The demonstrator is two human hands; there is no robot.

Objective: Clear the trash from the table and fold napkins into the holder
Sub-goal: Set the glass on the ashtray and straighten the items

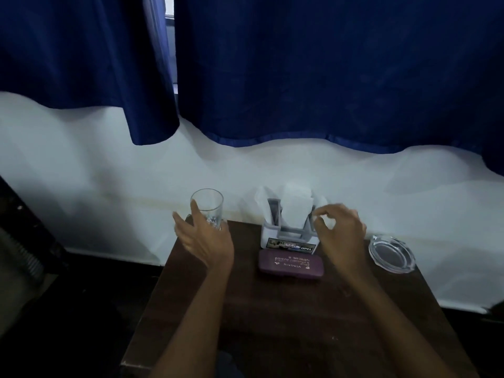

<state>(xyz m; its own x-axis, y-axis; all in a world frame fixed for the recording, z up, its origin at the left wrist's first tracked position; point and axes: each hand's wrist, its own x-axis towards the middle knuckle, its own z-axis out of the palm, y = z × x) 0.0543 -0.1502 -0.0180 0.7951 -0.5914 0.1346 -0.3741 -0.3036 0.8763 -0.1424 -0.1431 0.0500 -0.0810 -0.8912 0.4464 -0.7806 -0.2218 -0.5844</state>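
A grey and white napkin holder stands at the back of the small dark wooden table, with white napkins standing up in it. My right hand is at the holder's right side, its fingers and thumb curled around a white napkin edge there. My left hand grips the lower part of a clear drinking glass at the table's back left corner, and the glass is upright.
A purple spectacle case lies just in front of the holder. A clear glass ashtray sits at the table's right edge. A white wall and blue curtains are behind. The floor to the left is dark.
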